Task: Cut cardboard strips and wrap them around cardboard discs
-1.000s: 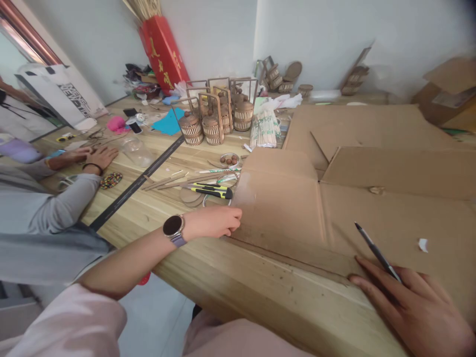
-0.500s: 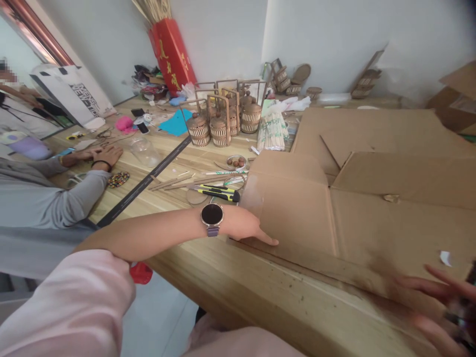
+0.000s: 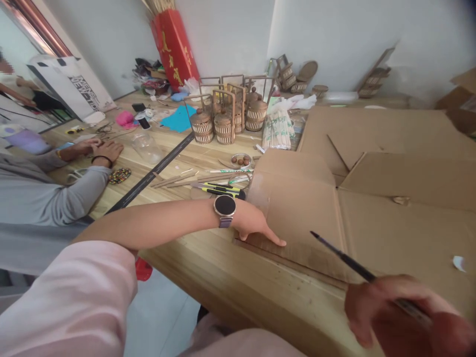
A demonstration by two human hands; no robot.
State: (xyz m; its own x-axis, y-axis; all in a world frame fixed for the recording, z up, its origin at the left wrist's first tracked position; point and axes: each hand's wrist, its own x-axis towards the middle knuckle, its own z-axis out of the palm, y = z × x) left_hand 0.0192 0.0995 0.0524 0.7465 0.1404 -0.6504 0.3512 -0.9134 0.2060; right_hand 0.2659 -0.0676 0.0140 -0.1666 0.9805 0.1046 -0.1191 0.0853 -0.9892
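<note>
My left hand [image 3: 258, 222], with a watch on the wrist, rests on the near left edge of the flattened cardboard [image 3: 301, 183]. Its index finger is stretched out against the surface, and nothing shows in its grasp. At the lower right, my right hand [image 3: 394, 307] is closed around a slim black brush [image 3: 344, 257]. The brush's pointed end hangs over the cardboard, to the right of my left fingertip, without visibly touching it. Beyond my left wrist lie yellow-and-black cutters [image 3: 223, 189], thin wooden strips [image 3: 178, 179] and a small dish of brown beads [image 3: 241, 160].
Small lidded bamboo baskets [image 3: 223, 124] stand toward the back beside wrapped sticks [image 3: 277, 130]. A clear jar [image 3: 147, 148] and a black strip [image 3: 148, 178] are on the left. Another person's hands [image 3: 106, 151] rest at the far left. The wooden table's front edge runs below the cardboard.
My right hand, blurred with spread fingers before, is now farther in and closed on the brush, which points left. My left hand keeps its place on the cardboard. The view has shifted slightly.
</note>
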